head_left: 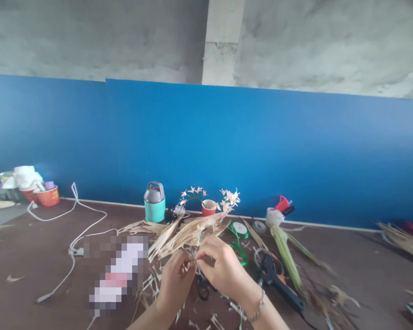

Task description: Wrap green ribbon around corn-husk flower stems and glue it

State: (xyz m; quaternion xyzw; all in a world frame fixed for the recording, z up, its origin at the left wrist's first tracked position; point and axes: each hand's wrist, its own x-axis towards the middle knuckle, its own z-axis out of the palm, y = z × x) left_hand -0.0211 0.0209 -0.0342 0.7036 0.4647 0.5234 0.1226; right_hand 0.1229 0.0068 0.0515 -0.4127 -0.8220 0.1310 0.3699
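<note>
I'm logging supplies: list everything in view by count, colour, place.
Wall: one, grey, back
Panels: two, blue, back
Table: one, brown, beneath
Tubs: two, red, far left
Cables: several, white, left
Pixelated block: one, white and pink, left
Flask: one, teal, back
Cup: one, red, back
Flowers: several, cream, beside cup
Husks: many, tan, centre
Ribbon: one spool, green, beside husks
Tape: one roll, grey, right
Stalks: one bundle, green, right
Holder: one, white, behind stalks
Glue gun: one, black, right
Scissors: one, black, front centre
Scraps: many, pale, front
Left hand: one, bare, front centre
Right hand: one, bare, beside left
</note>
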